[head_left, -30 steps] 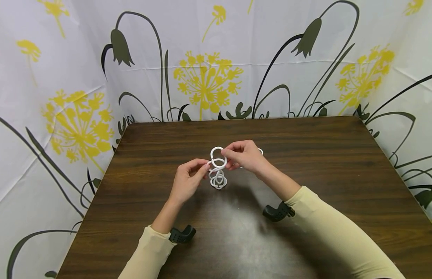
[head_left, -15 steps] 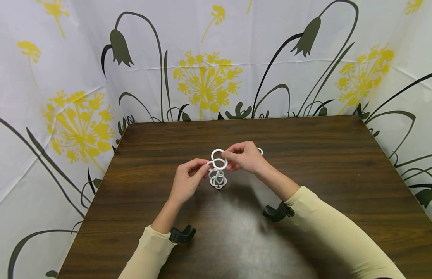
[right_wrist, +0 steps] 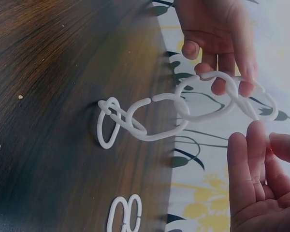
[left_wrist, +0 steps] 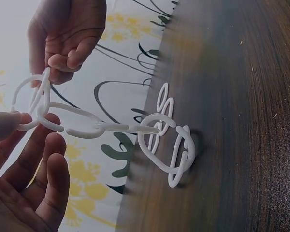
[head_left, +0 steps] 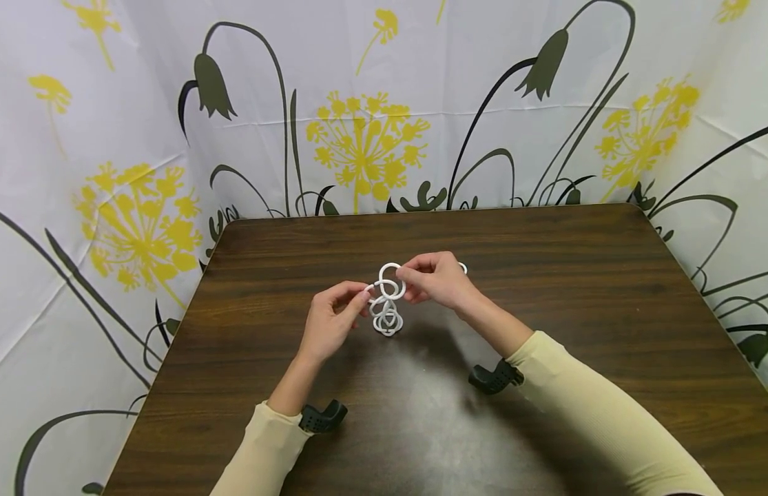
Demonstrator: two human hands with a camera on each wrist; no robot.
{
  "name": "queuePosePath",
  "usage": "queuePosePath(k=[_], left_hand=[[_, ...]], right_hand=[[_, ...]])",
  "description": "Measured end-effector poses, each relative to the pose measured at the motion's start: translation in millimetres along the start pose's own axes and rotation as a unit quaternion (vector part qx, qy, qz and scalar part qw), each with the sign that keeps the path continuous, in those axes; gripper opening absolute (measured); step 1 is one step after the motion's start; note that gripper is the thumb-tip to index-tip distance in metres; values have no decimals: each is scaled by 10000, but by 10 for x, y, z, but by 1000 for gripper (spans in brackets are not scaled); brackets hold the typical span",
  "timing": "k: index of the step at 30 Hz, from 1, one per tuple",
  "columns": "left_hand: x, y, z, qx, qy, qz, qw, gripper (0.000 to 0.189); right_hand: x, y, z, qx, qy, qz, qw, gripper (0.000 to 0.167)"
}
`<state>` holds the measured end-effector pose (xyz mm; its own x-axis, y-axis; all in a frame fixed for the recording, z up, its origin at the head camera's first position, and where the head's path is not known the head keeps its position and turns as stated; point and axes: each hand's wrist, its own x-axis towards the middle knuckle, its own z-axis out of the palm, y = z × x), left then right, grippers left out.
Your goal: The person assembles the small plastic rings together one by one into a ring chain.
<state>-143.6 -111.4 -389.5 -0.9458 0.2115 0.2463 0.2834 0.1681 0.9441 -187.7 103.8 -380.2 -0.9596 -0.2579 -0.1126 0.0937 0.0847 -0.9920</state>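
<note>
Both hands work above the table at a chain of white plastic split rings. Thumb and finger of my left hand (head_left: 330,318) pinch one ring (head_left: 372,285) at the chain's upper end. To its right, the fingertips of my right hand (head_left: 439,281) pinch another ring (head_left: 391,265), which overlaps the left one in the head view. Below them hang more linked rings (left_wrist: 84,135), seen in the left wrist view with gaps in their bands. The chain's lower rings (head_left: 388,331) rest on the tabletop in a small heap. Fingers partly hide the pinched spots.
A few other white rings (right_wrist: 117,212) lie on the table beyond the right hand, mostly hidden by it in the head view. The dark wood table (head_left: 545,275) ends at a white curtain (head_left: 439,69) with a flower print. Each wrist wears a black camera (head_left: 496,377).
The ring in the right hand has shifted slightly to the right. The left hand's ring has tilted and drawn slightly left, so its edge shows more. Both hands keep their pinch.
</note>
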Motion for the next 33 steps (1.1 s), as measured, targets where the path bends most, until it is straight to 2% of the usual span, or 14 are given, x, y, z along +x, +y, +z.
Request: queuePosePath(k=[7,15,17,20,23,28,33], left_hand=[[-1,-11,-14,18,-131,-123,9998,15],[7,3,-20,512,-573,-421,9962,16],[21,-53,-18,567,-626,-420,9955,18],[54,-187,-12,471,-567,-406,9965,23],[92,-279,4,168,-407,-364,9984,26],[133,-255,29,-334,-167,-186,9991,22],[138,-235,38,-373,29,-124,9992,19]], right_hand=[[12,-3,-20,244,80,-281,9993,19],[0,-24,-4,354,-38,-453,9983,13],[-5,-25,8,365,-83,-479,9982,12],[-18,-32,30,359,-185,-482,9980,12],[-30,-33,41,241,-297,-502,9980,12],[-40,-34,43,17,-468,-575,9972,11],[-24,-13,-21,-164,-876,-704,9935,17]])
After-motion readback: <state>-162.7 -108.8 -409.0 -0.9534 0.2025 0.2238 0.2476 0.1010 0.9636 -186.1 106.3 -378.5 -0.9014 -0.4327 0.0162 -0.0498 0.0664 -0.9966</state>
